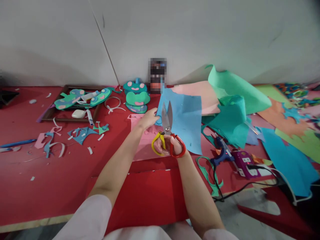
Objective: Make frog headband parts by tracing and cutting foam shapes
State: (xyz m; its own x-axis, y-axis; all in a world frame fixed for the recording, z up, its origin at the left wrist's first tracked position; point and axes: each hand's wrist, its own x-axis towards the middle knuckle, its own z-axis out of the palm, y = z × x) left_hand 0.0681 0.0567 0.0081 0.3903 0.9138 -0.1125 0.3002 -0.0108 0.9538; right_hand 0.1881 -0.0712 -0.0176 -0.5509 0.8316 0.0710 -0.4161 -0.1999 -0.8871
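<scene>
My right hand is closed round the handles of a pair of scissors, one loop yellow and the other red. Their blades stand apart, pointing up and away over a blue craft foam sheet. At the sheet's left edge, my left hand pinches it with thumb and fingers. The blue sheet is raised and covers part of a pink sheet with cut-outs in it, lying on the red table. Whether the blades touch the blue sheet I cannot tell.
Finished foam frog faces and a brown tray lie to the left, among scraps. Green sheets, a blue glue gun and a purple power socket with cables are to the right. A blurred phone leans on the wall.
</scene>
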